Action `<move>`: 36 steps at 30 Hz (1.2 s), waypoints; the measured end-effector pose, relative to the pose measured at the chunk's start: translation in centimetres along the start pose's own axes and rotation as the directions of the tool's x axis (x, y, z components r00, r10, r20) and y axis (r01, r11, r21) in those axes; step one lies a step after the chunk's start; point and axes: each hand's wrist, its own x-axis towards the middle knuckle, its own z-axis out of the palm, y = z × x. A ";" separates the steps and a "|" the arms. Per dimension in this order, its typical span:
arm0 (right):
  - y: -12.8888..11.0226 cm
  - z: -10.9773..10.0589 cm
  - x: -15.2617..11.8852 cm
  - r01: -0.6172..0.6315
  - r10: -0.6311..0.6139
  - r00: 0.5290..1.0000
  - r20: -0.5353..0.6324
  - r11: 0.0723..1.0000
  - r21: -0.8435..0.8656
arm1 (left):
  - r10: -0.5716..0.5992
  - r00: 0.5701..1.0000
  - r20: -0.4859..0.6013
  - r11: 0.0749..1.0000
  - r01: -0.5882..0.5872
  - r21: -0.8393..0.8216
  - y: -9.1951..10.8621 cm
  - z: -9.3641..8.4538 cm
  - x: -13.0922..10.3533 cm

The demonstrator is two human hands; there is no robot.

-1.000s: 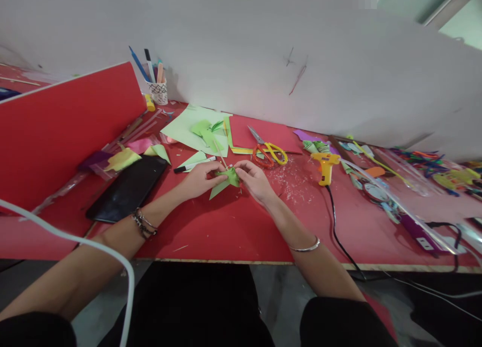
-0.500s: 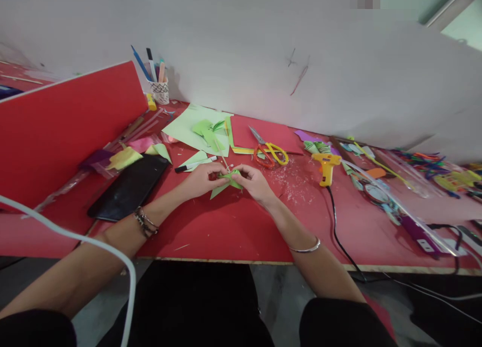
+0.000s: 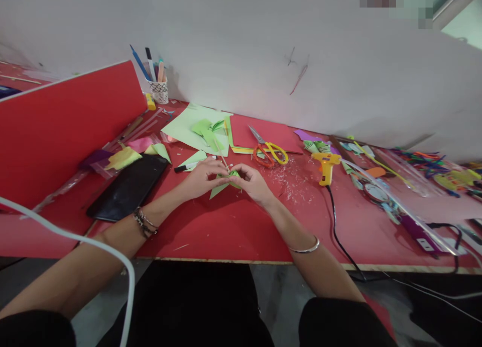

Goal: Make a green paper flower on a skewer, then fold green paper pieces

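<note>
Both hands meet over the red table, pinching a small green paper piece with folds in it. My left hand closes on its left side, my right hand on its right. A thin stick rises from between the fingers toward a light green cut-out lying on a pale green sheet. A pointed green paper tip shows below the fingers. Just beyond my left hand a black-and-white marker lies on a green scrap.
Scissors rest partly on red sheets. A yellow glue gun stands to the right with its black cord. At left are a black pouch, a red board and a pen cup. A white cable crosses the lower left.
The fingers of my left hand have flattened a little over the green paper piece. Both hands stay in nearly the same place.
</note>
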 end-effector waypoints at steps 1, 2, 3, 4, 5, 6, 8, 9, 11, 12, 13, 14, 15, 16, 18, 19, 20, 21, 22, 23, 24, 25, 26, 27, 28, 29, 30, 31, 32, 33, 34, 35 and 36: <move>0.1 0.0 0.0 -0.003 0.003 1.000 -0.002 1.000 0.029 | -0.003 1.000 -0.012 1.000 0.003 0.002 0.0 0.0 0.0; 0.2 0.0 0.0 -0.005 0.006 1.000 -0.009 0.998 0.064 | -0.003 1.000 -0.031 1.000 0.004 0.004 -0.1 0.0 -0.1; 0.2 -0.1 0.0 -0.008 0.010 1.000 -0.021 0.995 0.103 | -0.001 0.998 -0.057 1.000 0.001 0.004 -0.1 0.0 -0.1; 0.3 -0.1 0.1 -0.012 0.017 0.999 -0.036 0.990 0.143 | 0.004 0.997 -0.082 1.000 -0.003 0.008 -0.2 0.0 -0.1; 0.4 -0.1 0.1 -0.016 0.025 0.998 -0.050 0.984 0.180 | 0.010 0.994 -0.108 1.000 -0.008 0.017 -0.3 0.0 -0.2; 0.5 -0.1 0.1 -0.017 0.030 0.998 -0.061 0.977 0.214 | 0.015 0.991 -0.130 0.999 -0.011 0.031 -0.3 0.0 -0.2; 0.6 -0.2 0.1 -0.012 0.032 0.997 -0.069 0.962 0.274 | 0.027 0.986 -0.167 0.997 -0.015 0.072 -0.3 0.0 -0.3; 0.7 -0.2 0.2 -0.007 0.029 0.997 -0.070 0.954 0.298 | 0.033 0.983 -0.180 0.996 -0.017 0.092 -0.3 0.0 -0.3; 0.8 -0.3 0.2 0.001 0.023 0.997 -0.068 0.943 0.333 | 0.046 0.978 -0.205 0.993 -0.023 0.115 -0.3 0.0 -0.3; 0.9 -0.3 0.2 0.000 0.024 0.998 -0.066 0.939 0.345 | 0.052 0.976 -0.213 0.992 -0.027 0.119 -0.3 0.0 -0.3; 1.0 -0.4 0.2 -0.003 0.027 0.998 -0.065 0.936 0.351 | 0.058 0.974 -0.217 0.992 -0.032 0.122 -0.3 0.0 -0.3; 1.1 -0.4 0.2 -0.006 0.031 0.997 -0.066 0.937 0.349 | 0.064 0.974 -0.217 0.991 -0.037 0.126 -0.4 0.0 -0.3; 1.1 -0.4 0.2 -0.009 0.035 0.997 -0.069 0.940 0.341 | 0.068 0.974 -0.214 0.990 -0.040 0.134 -0.4 0.0 -0.3; 1.1 -0.4 0.2 -0.011 0.037 0.997 -0.073 0.944 0.329 | 0.074 0.975 -0.211 0.989 -0.043 0.145 -0.4 0.0 -0.3; 1.1 -0.4 0.2 -0.007 0.032 0.996 -0.077 0.953 0.304 | 0.086 0.976 -0.201 0.985 -0.053 0.166 -0.4 -0.1 -0.3; 1.0 -0.4 0.2 -0.002 0.026 0.997 -0.078 0.956 0.295 | 0.092 0.976 -0.198 0.983 -0.057 0.173 -0.3 -0.1 -0.3; 1.0 -0.3 0.2 0.001 0.022 0.997 -0.077 0.958 0.287 | 0.095 0.976 -0.198 0.982 -0.060 0.178 -0.2 -0.1 -0.2; 0.9 -0.3 0.2 0.005 0.017 0.997 -0.077 0.960 0.279 | 0.097 0.974 -0.202 0.982 -0.061 0.179 -0.2 -0.1 -0.2; 0.9 -0.3 0.2 0.008 0.014 0.997 -0.080 0.964 0.266 | 0.095 0.973 -0.211 0.983 -0.058 0.176 -0.1 -0.1 -0.2; 0.8 -0.2 0.2 0.011 0.011 0.996 -0.087 0.968 0.252 | 0.091 0.971 -0.222 0.985 -0.054 0.167 0.0 -0.1 -0.2; 0.8 -0.2 0.2 0.016 0.007 0.995 -0.096 0.971 0.238 | 0.084 0.969 -0.231 0.987 -0.050 0.152 0.0 0.0 -0.2; 0.8 -0.2 0.2 0.024 0.000 0.995 -0.103 0.974 0.226 | 0.075 0.969 -0.234 0.990 -0.045 0.132 0.1 0.0 -0.2; 0.8 -0.2 0.2 0.033 -0.010 0.994 -0.108 0.976 0.214 | 0.064 0.970 -0.233 0.993 -0.040 0.108 0.1 0.0 -0.2; 0.8 -0.2 0.2 0.040 -0.018 0.994 -0.109 0.978 0.204 | 0.051 0.973 -0.226 0.996 -0.033 0.083 0.1 0.1 -0.2; 0.8 -0.2 0.1 0.044 -0.023 0.994 -0.105 0.980 0.194 | 0.035 0.976 -0.217 0.998 -0.022 0.060 0.2 0.1 -0.3; 0.8 -0.2 0.1 0.044 -0.027 0.995 -0.097 0.982 0.183 | 0.018 0.978 -0.208 0.999 -0.009 0.041 0.3 0.1 -0.3; 0.8 -0.2 0.1 0.042 -0.027 0.996 -0.089 0.985 0.170 | -0.003 0.980 -0.201 1.000 0.008 0.026 0.3 0.1 -0.3; 0.7 -0.2 0.1 0.038 -0.025 0.996 -0.083 0.987 0.155 | -0.022 0.980 -0.197 1.000 0.025 0.015 0.4 0.0 -0.4; 0.7 -0.2 0.1 0.035 -0.024 0.996 -0.081 0.990 0.139 | -0.040 0.980 -0.195 0.999 0.042 0.004 0.5 0.0 -0.4; 0.7 -0.2 0.0 0.034 -0.025 0.996 -0.080 0.992 0.125 | -0.056 0.979 -0.195 0.998 0.055 -0.010 0.6 0.0 -0.4; 0.7 -0.2 0.0 0.035 -0.025 0.996 -0.082 0.993 0.113 | -0.070 0.978 -0.198 0.997 0.066 -0.031 0.6 0.0 -0.4; 0.7 -0.2 0.1 0.034 -0.025 0.996 -0.083 0.994 0.106 | -0.083 0.977 -0.198 0.996 0.073 -0.057 0.6 0.0 -0.5; 0.8 -0.2 0.1 0.033 -0.024 0.996 -0.084 0.994 0.104 | -0.095 0.976 -0.196 0.993 0.079 -0.087 0.6 0.0 -0.5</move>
